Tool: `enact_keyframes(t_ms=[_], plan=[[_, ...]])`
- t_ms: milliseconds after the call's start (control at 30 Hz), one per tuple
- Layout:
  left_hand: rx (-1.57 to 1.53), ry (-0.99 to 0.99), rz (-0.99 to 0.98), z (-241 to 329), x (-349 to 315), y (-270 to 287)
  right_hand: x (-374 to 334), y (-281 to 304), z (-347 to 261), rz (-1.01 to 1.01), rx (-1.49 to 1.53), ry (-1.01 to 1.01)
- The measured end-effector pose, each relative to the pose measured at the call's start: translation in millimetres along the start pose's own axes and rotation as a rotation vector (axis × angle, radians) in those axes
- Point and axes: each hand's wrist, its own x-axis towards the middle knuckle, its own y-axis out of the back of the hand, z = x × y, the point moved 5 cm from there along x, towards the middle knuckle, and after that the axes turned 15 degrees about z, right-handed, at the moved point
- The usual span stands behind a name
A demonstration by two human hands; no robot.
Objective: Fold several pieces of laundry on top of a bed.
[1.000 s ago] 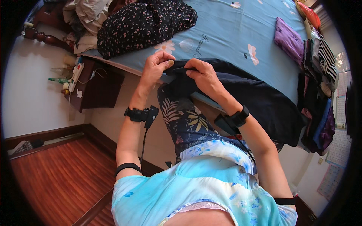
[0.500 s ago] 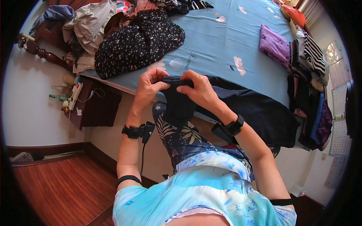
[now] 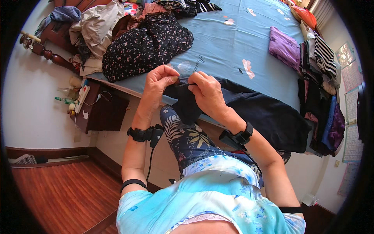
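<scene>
Dark navy trousers lie along the near edge of the bed, with one end lifted between my hands and hanging a little over the edge. My left hand pinches the lifted edge between thumb and fingertips. Close beside it, my right hand grips the same edge, its fingers curled and its thumb pressed in. The stretch of cloth between both hands is short and partly hidden by the fingers. Just beyond my left hand rests a black floral garment in a loose heap.
The bed has a blue sheet. Folded at the right are a purple garment, a striped stack and a dark pile. Rumpled clothes fill the far left. A small cabinet with a power strip stands left.
The lifted trouser end has been opened out and spread slightly. My left hand has shifted a little right and up, and the fingers of both hands have changed their hold. The view has shifted slightly.
</scene>
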Motion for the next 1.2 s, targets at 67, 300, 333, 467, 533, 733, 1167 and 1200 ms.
enact_keyframes(t_ms=[67,300,333,467,533,733,1167,1200], plan=[[0.06,-0.05,-0.006,0.0,0.9,-0.5,-0.7,-1.2,2.8,0.003,0.062,-0.057],[0.014,-0.041,-0.021,3.3,-1.8,-9.6,-1.3,-2.7,21.1,0.051,0.27,-0.298],[0.017,-0.04,-0.027,1.1,-1.9,-9.5,-1.6,-3.6,21.6,0.05,0.271,-0.3],[-0.023,-0.067,0.006,3.8,-2.1,-7.6,1.6,2.0,18.0,0.059,0.241,-0.262],[-0.045,-0.057,0.005,3.8,-3.7,-5.4,2.3,3.3,16.8,0.038,0.209,-0.226],[-0.09,-0.032,-0.018,-2.4,0.6,-11.1,3.8,3.5,19.2,0.013,0.181,-0.247],[-0.009,-0.093,-0.03,-11.3,2.6,-22.1,10.8,8.6,15.1,-0.061,0.177,-0.173],[-0.009,-0.093,-0.028,-10.1,1.6,-23.1,11.4,8.9,17.0,-0.085,0.173,-0.198]])
